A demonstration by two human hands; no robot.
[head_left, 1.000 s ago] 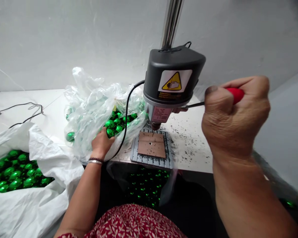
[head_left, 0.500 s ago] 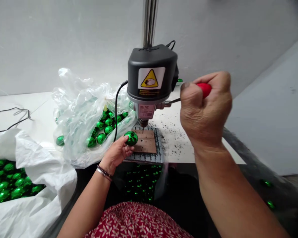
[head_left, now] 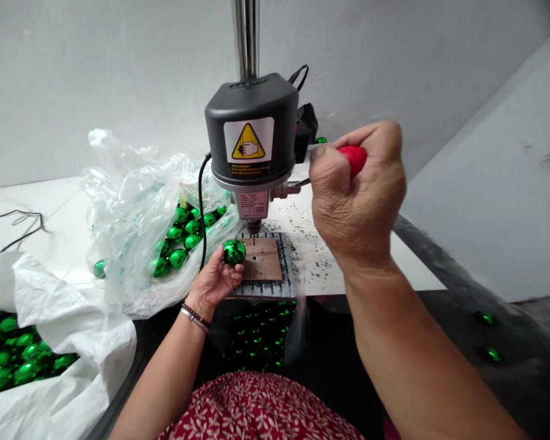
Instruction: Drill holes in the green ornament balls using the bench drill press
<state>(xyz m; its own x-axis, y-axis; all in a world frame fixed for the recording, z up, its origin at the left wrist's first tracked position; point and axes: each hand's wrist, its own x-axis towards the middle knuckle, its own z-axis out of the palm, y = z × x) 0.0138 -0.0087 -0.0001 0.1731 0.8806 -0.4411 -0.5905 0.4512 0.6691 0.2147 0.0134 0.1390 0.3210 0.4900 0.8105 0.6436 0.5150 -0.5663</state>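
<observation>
My left hand point(head_left: 216, 278) holds a shiny green bauble point(head_left: 234, 252) between thumb and fingers, beside the left part of a brown board point(head_left: 268, 261). The board has a small hole and lies on the grey slotted base point(head_left: 287, 284) of a drill press point(head_left: 252, 134). Its thin drill bit point(head_left: 254, 239) points down above the board, apart from the bauble. At the right, my right hand point(head_left: 360, 192) is wrapped round the red knob point(head_left: 355, 160) of the press's feed lever. The palm side of that hand is hidden.
Behind my left hand, a clear plastic bag point(head_left: 128, 214) holds several green baubles. A white sack point(head_left: 87, 342) at lower left holds more. Dark shavings point(head_left: 309, 256) litter the white table point(head_left: 412, 263). Baubles point(head_left: 256, 336) lie below the table edge, and others point(head_left: 488, 319) on the floor at right.
The whole view has shifted, so the press appears further left. My left hand has turned the bauble slightly and its fingers have opened a little beneath it. My right hand stays on the knob.
</observation>
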